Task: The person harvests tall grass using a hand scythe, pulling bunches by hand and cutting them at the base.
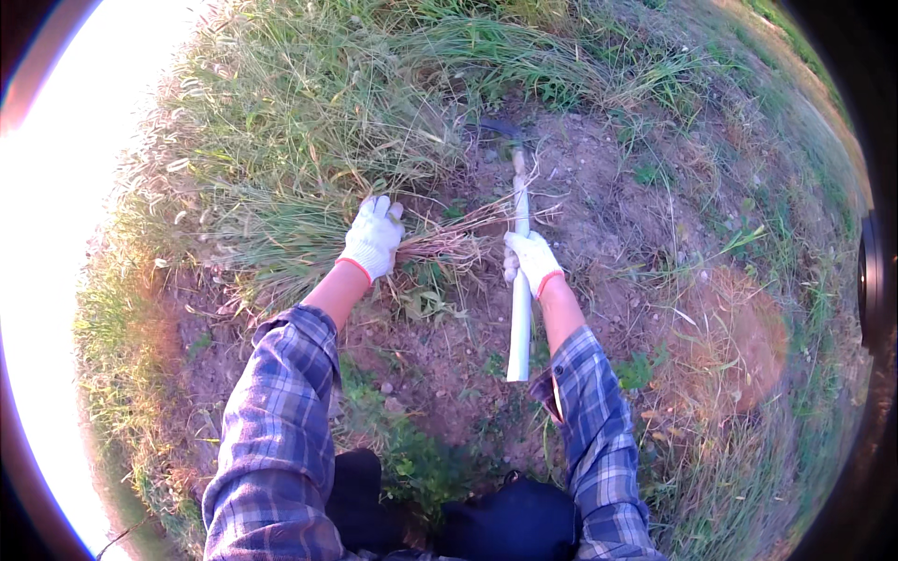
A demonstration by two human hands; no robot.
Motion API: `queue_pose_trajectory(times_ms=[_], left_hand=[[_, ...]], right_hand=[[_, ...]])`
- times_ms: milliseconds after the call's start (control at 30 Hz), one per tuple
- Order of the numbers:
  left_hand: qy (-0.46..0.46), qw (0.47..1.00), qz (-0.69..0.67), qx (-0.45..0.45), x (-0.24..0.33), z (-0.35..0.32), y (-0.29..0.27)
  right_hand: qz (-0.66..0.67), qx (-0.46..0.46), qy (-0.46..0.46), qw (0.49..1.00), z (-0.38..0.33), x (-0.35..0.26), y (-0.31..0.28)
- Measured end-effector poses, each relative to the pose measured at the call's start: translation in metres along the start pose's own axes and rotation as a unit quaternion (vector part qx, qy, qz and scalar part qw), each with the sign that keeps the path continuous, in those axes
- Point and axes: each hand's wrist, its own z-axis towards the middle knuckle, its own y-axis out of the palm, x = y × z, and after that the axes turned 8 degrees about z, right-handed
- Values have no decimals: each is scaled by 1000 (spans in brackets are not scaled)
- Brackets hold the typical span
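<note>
My left hand (375,236), in a white knit glove with a red cuff, is closed around a bunch of long grass (285,232). The leafy part spreads to the left of the fist, and pale reddish stems (449,243) stick out to the right, toward the tool. In a matching glove, my right hand (533,260) grips the long whitish handle of a sickle (520,332). Its dark curved blade (500,126) lies at the far end, pointing left beside the standing grass and partly hard to make out against the soil.
Dense standing grass (327,103) with seed heads fills the far left and far side. Bare brown soil (599,187) with small weeds and dry stalks stretches to the right. Low green weeds (421,458) grow near my dark-clad knees (510,524). Bright glare covers the left rim.
</note>
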Motion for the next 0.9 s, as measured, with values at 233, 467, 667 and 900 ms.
queue_pose_trajectory(times_ms=[233, 467, 667, 900], left_hand=[[105, 991, 52, -61, -6, 23, -42], [-9, 999, -29, 28, -22, 66, 22], [-74, 980, -20, -186, 11, 67, 24], [-164, 981, -65, -81, 4, 76, 70]], right_hand=[[-176, -32, 71, 981, -63, 20, 33], [-312, -32, 103, 944, -112, 40, 25], [-230, 92, -15, 969, -66, 34, 15], [-284, 133, 41, 949, -87, 81, -33]])
